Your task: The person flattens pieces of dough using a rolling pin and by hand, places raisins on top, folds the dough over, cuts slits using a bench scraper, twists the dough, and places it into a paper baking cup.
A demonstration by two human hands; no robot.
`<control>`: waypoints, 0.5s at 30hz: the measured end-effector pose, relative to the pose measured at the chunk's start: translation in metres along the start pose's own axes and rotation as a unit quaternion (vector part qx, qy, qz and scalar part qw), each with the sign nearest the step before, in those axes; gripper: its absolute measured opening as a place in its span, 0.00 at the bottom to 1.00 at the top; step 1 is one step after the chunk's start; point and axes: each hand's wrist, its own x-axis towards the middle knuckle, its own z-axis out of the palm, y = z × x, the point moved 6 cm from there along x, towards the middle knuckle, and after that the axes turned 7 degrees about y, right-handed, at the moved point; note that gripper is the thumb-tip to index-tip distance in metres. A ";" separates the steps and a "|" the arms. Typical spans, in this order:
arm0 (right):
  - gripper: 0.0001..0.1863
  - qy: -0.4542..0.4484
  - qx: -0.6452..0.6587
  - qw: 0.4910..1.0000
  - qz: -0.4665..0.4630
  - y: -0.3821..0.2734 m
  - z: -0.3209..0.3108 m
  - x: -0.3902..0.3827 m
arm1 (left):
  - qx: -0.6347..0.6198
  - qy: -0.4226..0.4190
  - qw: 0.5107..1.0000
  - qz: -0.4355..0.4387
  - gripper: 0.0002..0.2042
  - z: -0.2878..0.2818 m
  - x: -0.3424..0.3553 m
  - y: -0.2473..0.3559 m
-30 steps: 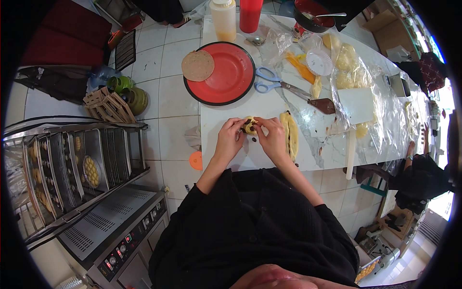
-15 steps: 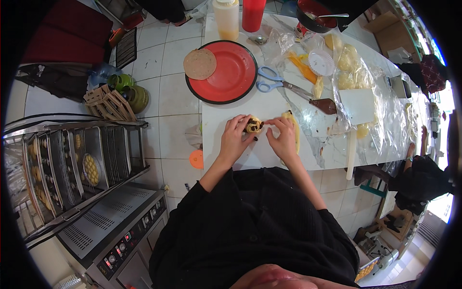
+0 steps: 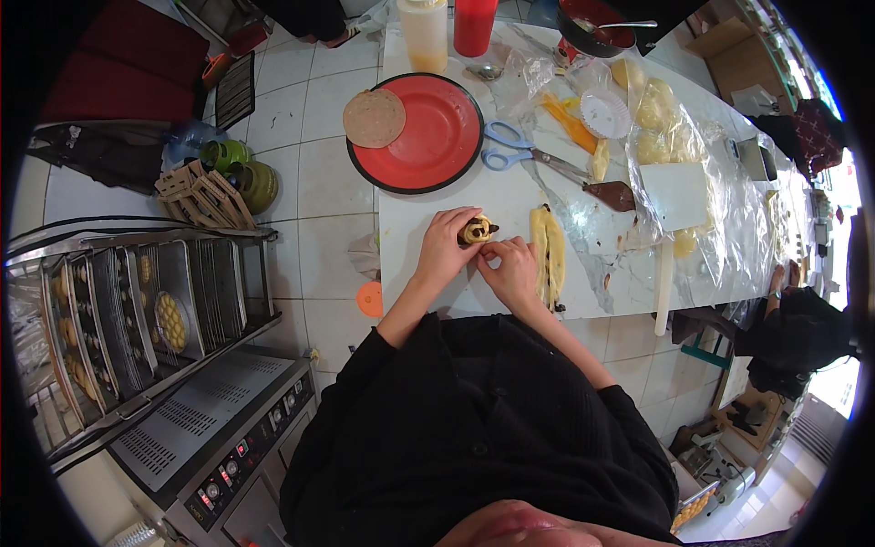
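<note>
My left hand (image 3: 446, 242) curls round a small coiled dough roll (image 3: 478, 230) that stands on the white marbled table with its spiral end up. Dark, raisin-like bits fill the coil. Just below and right of the roll is my right hand (image 3: 509, 270), its thumb and forefinger pinched together near the tabletop. What sits between those fingertips, if anything, is too small to make out. A long strip of yellow dough (image 3: 548, 257) lies to the right of my right hand, with dark bits along it and at its near end.
Beyond my hands are a red plate (image 3: 443, 137) with a round flat brown slice (image 3: 374, 118), and blue-handled scissors (image 3: 507, 148). A dark-filled piping bag (image 3: 611, 195), a white scraper (image 3: 673, 195) and plastic-covered dough balls (image 3: 658, 108) lie right. A tray rack (image 3: 146, 310) stands left.
My right hand has moved left and down, from beside the dough strip to the roll's lower edge, and its fingers have pinched together. The strip is now more exposed.
</note>
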 end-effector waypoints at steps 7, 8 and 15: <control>0.03 0.064 0.101 0.992 0.039 0.000 -0.027 0.022 | -0.015 0.025 0.999 0.011 0.29 -0.003 -0.006 0.000; 0.03 0.063 0.100 0.992 0.039 -0.001 -0.025 0.026 | -0.024 0.032 0.999 0.016 0.31 -0.005 -0.007 0.003; 0.05 0.029 0.034 0.996 -0.073 -0.019 -0.015 0.034 | -0.053 0.043 0.994 -0.084 0.31 -0.017 -0.024 -0.010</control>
